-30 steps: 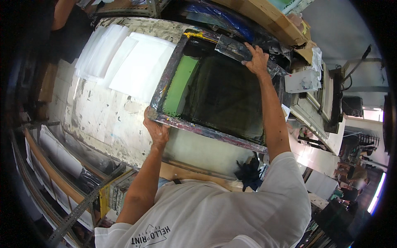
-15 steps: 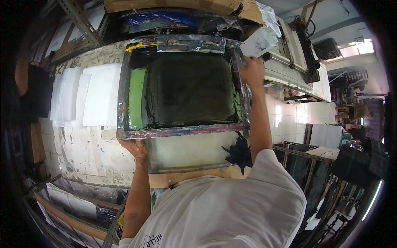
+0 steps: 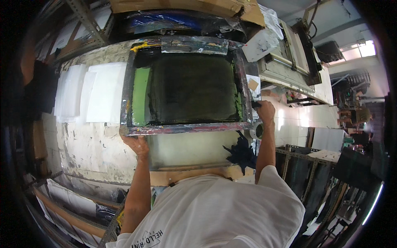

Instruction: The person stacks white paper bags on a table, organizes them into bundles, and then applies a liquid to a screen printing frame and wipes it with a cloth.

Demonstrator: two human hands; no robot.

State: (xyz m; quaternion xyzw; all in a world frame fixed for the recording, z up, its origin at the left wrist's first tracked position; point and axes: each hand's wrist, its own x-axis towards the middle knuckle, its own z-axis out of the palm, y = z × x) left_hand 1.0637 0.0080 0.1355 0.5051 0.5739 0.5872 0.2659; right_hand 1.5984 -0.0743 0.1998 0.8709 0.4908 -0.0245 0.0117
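A screen printing frame (image 3: 186, 129), its rim smeared with paint, is raised above the table. Its dark mesh (image 3: 194, 89) has green strips along the left and right sides. My left hand (image 3: 136, 144) grips the frame's near left corner from below. Just right of the frame, my right hand (image 3: 266, 112) is closed round a small black thing (image 3: 256, 104) whose kind I cannot make out. Under the frame's near edge shows a pale glassy panel (image 3: 190, 149). A crumpled dark cloth (image 3: 241, 153) lies at that panel's right end, beside a roll of tape (image 3: 258, 130).
Stacks of white sheets (image 3: 105, 93) lie on the stained table (image 3: 91, 153) to the left. Plastic-wrapped goods (image 3: 165, 20) and cardboard (image 3: 186, 5) fill the far side. A metal-railed machine (image 3: 289, 62) stands at the far right, with racks (image 3: 297, 165) nearer on the right.
My right hand has let go of the frame's right side and come nearer, now closed on a small black thing. My left hand still grips the near left corner.
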